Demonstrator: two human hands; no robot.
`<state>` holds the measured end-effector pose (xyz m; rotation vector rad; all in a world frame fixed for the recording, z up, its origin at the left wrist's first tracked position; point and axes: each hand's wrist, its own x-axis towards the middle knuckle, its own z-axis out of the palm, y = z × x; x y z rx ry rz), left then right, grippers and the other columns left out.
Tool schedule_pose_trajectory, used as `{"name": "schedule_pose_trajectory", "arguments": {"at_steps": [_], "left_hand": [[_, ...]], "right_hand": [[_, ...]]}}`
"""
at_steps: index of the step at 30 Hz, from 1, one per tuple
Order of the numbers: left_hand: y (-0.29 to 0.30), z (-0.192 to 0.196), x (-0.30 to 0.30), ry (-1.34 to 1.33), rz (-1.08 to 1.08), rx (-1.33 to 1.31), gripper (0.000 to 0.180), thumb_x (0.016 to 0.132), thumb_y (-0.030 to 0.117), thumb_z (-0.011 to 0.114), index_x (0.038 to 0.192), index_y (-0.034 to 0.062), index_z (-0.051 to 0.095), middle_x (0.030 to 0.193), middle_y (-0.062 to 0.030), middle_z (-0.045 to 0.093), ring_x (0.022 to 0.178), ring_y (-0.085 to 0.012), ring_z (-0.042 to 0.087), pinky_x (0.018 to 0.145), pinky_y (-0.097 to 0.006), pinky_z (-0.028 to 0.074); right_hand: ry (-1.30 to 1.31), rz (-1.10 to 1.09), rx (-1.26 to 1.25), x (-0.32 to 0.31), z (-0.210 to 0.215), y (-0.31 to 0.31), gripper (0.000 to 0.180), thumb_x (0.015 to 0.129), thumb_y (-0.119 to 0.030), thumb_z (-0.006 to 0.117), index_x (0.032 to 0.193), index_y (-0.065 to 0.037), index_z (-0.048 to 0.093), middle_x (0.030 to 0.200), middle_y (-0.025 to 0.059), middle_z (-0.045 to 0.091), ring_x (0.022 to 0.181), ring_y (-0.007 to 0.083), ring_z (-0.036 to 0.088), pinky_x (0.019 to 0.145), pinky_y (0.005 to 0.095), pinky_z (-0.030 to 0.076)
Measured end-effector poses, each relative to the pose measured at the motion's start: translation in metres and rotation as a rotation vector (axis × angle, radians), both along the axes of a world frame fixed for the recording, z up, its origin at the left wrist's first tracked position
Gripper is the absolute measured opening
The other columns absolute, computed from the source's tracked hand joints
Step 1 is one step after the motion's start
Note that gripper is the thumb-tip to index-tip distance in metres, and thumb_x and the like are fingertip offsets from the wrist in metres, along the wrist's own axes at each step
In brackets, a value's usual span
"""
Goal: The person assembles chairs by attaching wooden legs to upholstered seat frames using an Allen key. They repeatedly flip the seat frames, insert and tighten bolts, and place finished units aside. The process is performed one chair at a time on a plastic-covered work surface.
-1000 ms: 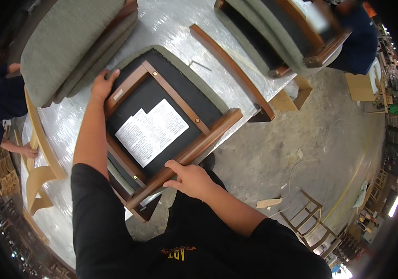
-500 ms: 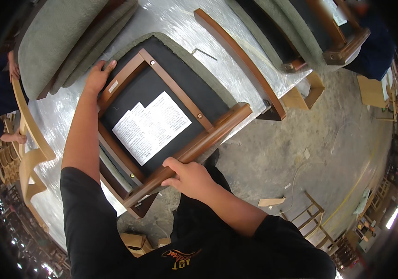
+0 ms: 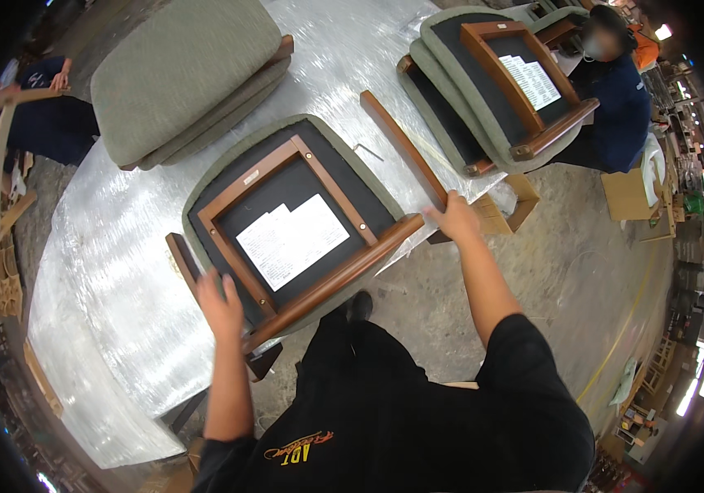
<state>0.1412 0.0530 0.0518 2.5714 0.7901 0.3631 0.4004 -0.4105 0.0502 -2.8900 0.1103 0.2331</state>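
An upholstered chair seat (image 3: 196,195) in grey-green fabric lies with its dark underside up on the wrapped table. A brown wooden frame (image 3: 333,191) is fixed to that underside, around a printed white sheet (image 3: 294,238). My right hand (image 3: 457,218) grips the near end of a curved brown wooden armrest piece (image 3: 403,148), right of the seat. Left of the seat, my left hand (image 3: 222,311) is open with fingers apart, beside a second brown wooden piece (image 3: 182,261); whether it touches that piece I cannot tell. An L-shaped hex key (image 3: 368,151) lies beyond the seat.
Stacked grey-green cushioned seats (image 3: 179,78) stand at the far left, more upturned seats (image 3: 450,90) at the far right. One co-worker (image 3: 623,107) is behind those; another (image 3: 52,115) handles pale wood at left. An open cardboard box (image 3: 524,205) sits beyond the table edge.
My right hand has left the seat's front rail and taken hold of the right armrest piece. My left hand has come off the seat's far left side, nearer to me. The view has shifted.
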Motion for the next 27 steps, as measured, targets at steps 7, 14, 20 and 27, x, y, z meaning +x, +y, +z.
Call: {"name": "schedule_pose_trajectory", "arguments": {"at_steps": [7,14,20,27], "left_hand": [[-0.052,-0.008,-0.067,0.069,0.086,-0.122,0.036,0.101,0.027,0.064,0.126,0.0011,0.068,0.123,-0.0222,0.070,0.119,-0.0423,0.062,0.103,-0.050,0.049],[-0.057,-0.014,-0.069,0.053,0.116,-0.099,0.027,0.098,0.023,0.062,0.110,0.0009,0.073,0.110,-0.0209,0.073,0.107,-0.0417,0.067,0.095,-0.049,0.052],[-0.061,-0.011,-0.065,0.075,0.153,-0.090,0.029,0.100,0.023,0.060,0.112,-0.0006,0.072,0.111,-0.0215,0.073,0.103,-0.0407,0.069,0.092,-0.048,0.054],[-0.071,-0.017,-0.072,0.178,0.534,-0.104,0.041,0.103,0.032,0.060,0.118,-0.0049,0.069,0.115,-0.0266,0.071,0.108,-0.0410,0.069,0.097,-0.048,0.052]], "right_hand": [[-0.016,0.146,0.001,-0.028,0.076,-0.042,0.046,0.088,-0.037,0.081,0.115,-0.004,0.064,0.112,0.0241,0.071,0.107,0.0450,0.067,0.089,0.0512,0.053],[-0.377,-0.013,0.457,-0.122,0.225,-0.100,0.033,0.092,-0.026,0.081,0.115,-0.003,0.072,0.099,0.0088,0.073,0.092,0.0194,0.068,0.084,0.0373,0.054],[-0.049,-0.005,0.930,-0.073,0.113,-0.085,0.049,0.092,-0.025,0.084,0.134,-0.005,0.068,0.122,0.0040,0.071,0.116,0.0161,0.064,0.102,0.0343,0.051],[0.008,-0.087,1.256,-0.020,-0.023,-0.035,0.050,0.092,-0.024,0.085,0.135,-0.006,0.067,0.119,0.0035,0.070,0.115,0.0152,0.063,0.102,0.0329,0.050]]}}
